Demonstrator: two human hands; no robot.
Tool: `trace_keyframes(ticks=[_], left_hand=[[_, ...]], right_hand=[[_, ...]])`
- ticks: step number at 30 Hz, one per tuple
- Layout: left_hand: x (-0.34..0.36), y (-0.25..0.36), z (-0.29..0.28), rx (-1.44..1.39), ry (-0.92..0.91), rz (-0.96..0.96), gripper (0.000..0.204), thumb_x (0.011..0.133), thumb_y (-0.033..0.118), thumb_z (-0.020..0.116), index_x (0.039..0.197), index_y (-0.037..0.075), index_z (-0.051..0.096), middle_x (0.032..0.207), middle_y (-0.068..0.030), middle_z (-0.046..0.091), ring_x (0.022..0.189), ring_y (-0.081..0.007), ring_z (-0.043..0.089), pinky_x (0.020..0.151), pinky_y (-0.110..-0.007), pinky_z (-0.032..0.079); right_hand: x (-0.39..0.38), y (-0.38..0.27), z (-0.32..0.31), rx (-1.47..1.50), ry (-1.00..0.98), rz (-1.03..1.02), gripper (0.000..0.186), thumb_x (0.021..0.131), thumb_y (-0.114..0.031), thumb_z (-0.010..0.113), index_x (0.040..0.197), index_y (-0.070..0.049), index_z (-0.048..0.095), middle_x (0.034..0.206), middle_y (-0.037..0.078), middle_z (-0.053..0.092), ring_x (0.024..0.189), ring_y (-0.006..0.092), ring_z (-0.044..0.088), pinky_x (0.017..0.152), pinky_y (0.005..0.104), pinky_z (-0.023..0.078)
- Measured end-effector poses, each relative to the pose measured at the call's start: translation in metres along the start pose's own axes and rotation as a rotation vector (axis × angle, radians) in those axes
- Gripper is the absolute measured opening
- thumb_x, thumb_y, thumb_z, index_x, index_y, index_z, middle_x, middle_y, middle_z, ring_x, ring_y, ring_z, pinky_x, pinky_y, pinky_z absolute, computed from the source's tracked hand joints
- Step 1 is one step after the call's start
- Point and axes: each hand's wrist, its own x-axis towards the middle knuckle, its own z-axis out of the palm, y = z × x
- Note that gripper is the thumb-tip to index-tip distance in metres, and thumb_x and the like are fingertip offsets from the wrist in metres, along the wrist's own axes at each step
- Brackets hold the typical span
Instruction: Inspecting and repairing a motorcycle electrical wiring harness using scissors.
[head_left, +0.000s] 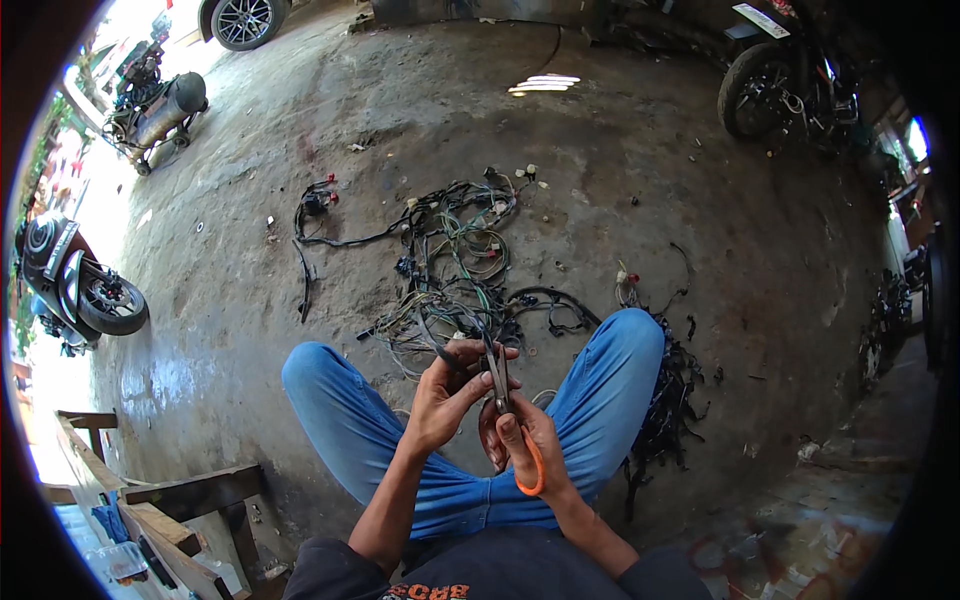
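Orange-handled scissors (510, 420), gripped in right hand (520, 440), blades up at a dark wire (447, 357) pinched in left hand (445, 395), between blue-trousered knees. Tangled wiring harness (450, 260) on concrete floor (650, 180) just beyond. Motorcycle (775, 80) far right.

We wear blue jeans (360, 420) on both legs and a dark shirt (500, 570) with orange lettering below them; our forearms are bare, without sleeves, above the shirt.
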Motion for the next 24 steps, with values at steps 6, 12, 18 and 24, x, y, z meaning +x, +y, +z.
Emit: trace_keyframes(ticks=[6,12,18,24], left_hand=[[0.002,0.001,-0.002,0.068,-0.071,0.060,0.031,0.101,0.000,0.055,0.131,0.004,0.047,0.131,-0.0204,0.062,0.108,-0.0276,0.069,0.092,-0.040,0.058],[0.002,0.006,-0.002,0.080,-0.091,0.054,0.030,0.100,-0.001,0.056,0.129,0.003,0.050,0.132,-0.0191,0.062,0.108,-0.0254,0.069,0.094,-0.040,0.057],[0.002,0.002,-0.007,0.336,-0.087,0.127,0.030,0.099,-0.002,0.059,0.128,0.002,0.052,0.125,-0.0171,0.067,0.110,-0.0242,0.068,0.096,-0.040,0.055],[0.000,0.011,-0.011,0.521,-0.150,-0.001,0.026,0.098,0.003,0.063,0.123,-0.001,0.054,0.094,-0.0090,0.067,0.075,-0.0127,0.063,0.071,-0.030,0.053]], right_hand=[[-0.003,-0.012,0.001,0.021,-0.002,0.012,0.045,0.099,-0.049,0.061,0.101,-0.004,0.059,0.059,-0.003,0.049,0.045,0.0037,0.046,0.041,0.0205,0.035],[-0.006,-0.009,-0.003,-0.133,-0.012,0.000,0.053,0.099,-0.055,0.057,0.097,-0.003,0.056,0.056,-0.003,0.046,0.040,0.0048,0.042,0.039,0.0207,0.037],[-0.010,-0.010,-0.003,-0.190,0.046,-0.025,0.052,0.098,-0.056,0.057,0.097,-0.004,0.056,0.059,-0.004,0.046,0.043,0.0031,0.042,0.040,0.0206,0.036],[-0.012,-0.018,-0.009,-0.026,0.005,0.028,0.048,0.099,-0.053,0.058,0.101,-0.006,0.056,0.062,-0.004,0.047,0.046,0.0025,0.041,0.041,0.0199,0.035]])
